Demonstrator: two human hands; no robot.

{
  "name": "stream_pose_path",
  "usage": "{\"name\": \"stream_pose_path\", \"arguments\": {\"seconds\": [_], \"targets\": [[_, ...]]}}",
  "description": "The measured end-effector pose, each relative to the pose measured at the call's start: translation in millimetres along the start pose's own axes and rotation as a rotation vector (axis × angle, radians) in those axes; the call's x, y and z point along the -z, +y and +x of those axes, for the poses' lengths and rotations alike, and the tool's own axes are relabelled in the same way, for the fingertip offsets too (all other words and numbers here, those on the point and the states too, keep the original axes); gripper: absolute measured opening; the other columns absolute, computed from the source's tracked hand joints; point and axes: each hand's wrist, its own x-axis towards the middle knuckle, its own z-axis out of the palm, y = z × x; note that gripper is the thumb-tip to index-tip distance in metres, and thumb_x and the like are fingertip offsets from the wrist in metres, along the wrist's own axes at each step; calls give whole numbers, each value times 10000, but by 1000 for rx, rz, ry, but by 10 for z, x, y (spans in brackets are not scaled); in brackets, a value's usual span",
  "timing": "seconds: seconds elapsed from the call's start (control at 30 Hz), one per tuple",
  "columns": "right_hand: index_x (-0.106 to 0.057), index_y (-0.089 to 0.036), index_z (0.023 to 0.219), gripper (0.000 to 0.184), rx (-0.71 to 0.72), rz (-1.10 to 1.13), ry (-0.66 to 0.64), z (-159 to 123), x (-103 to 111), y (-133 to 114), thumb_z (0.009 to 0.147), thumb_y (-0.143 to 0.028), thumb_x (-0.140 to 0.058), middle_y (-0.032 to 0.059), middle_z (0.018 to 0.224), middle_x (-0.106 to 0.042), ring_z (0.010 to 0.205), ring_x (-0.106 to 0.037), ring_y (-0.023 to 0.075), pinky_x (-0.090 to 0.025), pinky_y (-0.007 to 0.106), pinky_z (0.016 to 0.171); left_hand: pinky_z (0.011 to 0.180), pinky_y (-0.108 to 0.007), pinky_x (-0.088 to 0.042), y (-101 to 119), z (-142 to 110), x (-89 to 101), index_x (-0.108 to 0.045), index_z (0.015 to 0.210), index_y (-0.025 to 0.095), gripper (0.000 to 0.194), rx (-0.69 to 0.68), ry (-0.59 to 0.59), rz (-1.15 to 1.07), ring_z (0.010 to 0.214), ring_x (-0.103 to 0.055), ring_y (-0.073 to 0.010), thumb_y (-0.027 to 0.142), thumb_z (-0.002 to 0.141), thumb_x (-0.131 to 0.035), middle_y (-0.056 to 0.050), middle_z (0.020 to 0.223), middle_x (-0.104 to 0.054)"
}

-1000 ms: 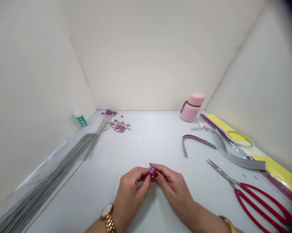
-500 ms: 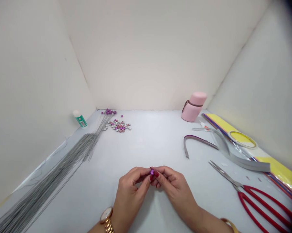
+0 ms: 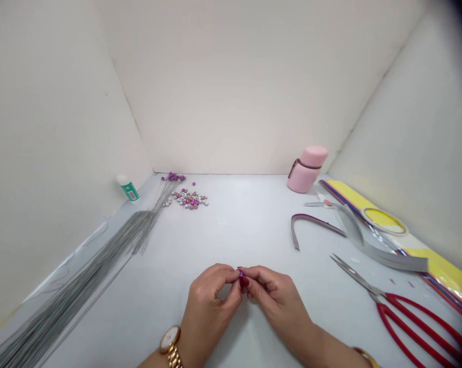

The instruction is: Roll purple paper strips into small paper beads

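A tiny purple paper piece is pinched between the fingertips of both hands, low in the middle of the white table. My left hand, with a gold watch on its wrist, grips it from the left with thumb and forefinger. My right hand, nails painted red, grips it from the right. Most of the piece is hidden by the fingers.
A bundle of grey wires runs along the left. Small purple and silver pieces and a glue bottle lie at the back left. A pink bottle, curled paper strips, a tape ring, yellow sheets and red scissors are on the right.
Both hands have drawn slightly nearer to me and closed tighter round the purple piece, which shows less than before.
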Motion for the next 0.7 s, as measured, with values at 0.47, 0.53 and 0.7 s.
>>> {"name": "stream_pose_path", "arguments": {"seconds": [0.47,0.53,0.7], "targets": [[-662,-160,832,171,-132,129,-83,66,57,33,808,-249,-518,-14,611,-555,592,-495,114,-402,214,564,660,-248,-491,-23,-3,9,-632,775,147,147,-16,-27,43,714,-598,-148,55,738,-524,-57,763,-639],[-663,-161,820,167,-135,122,-69,68,61,38,808,-244,-519,-19,599,-549,585,-490,111,-397,208,556,661,-240,-489,-9,2,18,-629,775,154,149,30,-67,2,713,-597,-140,67,759,-509,-47,759,-636],[-661,-161,776,164,-134,105,-46,67,48,6,805,-239,-520,-25,576,-540,559,-477,104,-395,195,537,652,-221,-486,-1,16,24,-632,801,175,175,105,-106,-67,711,-595,-123,94,803,-477,-30,754,-627]]}}
